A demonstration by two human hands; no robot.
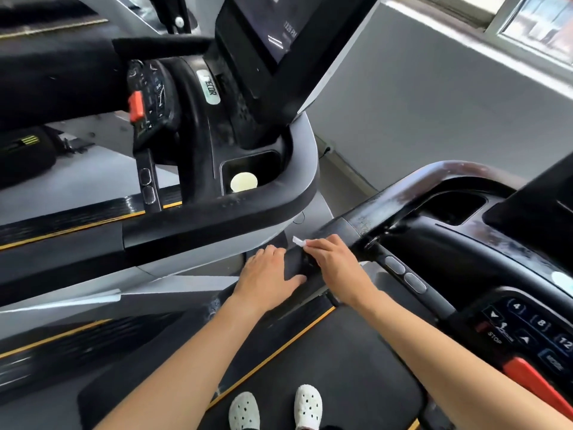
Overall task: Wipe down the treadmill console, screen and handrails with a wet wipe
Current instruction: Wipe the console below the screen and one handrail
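Standing on the matte black treadmill belt (325,367) with its thin yellow edge stripe, the person wears white perforated clogs (273,409) at the bottom of the view. Both bare forearms reach forward to the black left handrail (297,268) of the near machine. The left hand (266,279) lies flat and spread on the rail, fingers extended, thumb stretched toward the other hand, holding nothing. The right hand (333,259) is curled just beside it, its fingers pinched closed on a small white wet wipe (298,241), a crumpled corner of which pokes out past the knuckles against the rail.

To the right, the glossy black console (527,330) shows round numbered keys, a STOP label and a red safety tab (533,380); two oval grey buttons sit on a bar nearby. The curved rail above it (434,178) looks streaked and dull in patches.

Farther off, a neighbouring treadmill (217,221) has a rounded black and grey frame, a pale disc (244,182) in its cup holder, and a dark tilted screen (269,29) with faint text.
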